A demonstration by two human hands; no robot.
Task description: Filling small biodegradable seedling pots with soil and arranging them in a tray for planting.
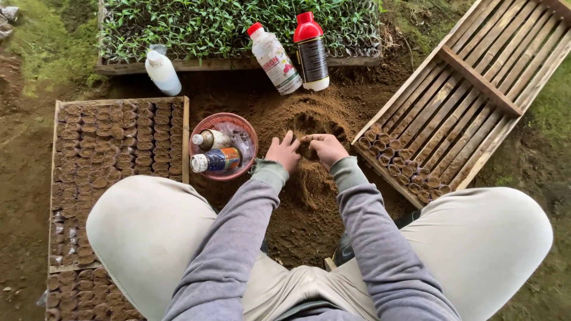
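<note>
A heap of brown soil (309, 178) lies on the ground between my knees. My left hand (284, 153) rests on the heap with fingers spread, holding nothing. Close beside it, my right hand (325, 147) has its fingers curled into the soil, the thumb pointing left; whether it grips a clump or a small pot is hidden. Grey sleeves cover both arms. A hollow in the soil sits just beyond the fingertips.
A pink bowl (240, 122) with two small bottles stands left of my hands. A wooden tray (119, 154) packed with soil-filled pots lies at left. A slatted tray (452, 107) with several pots lies at right. Three bottles (312, 52) stand before a seedling bed (226, 24).
</note>
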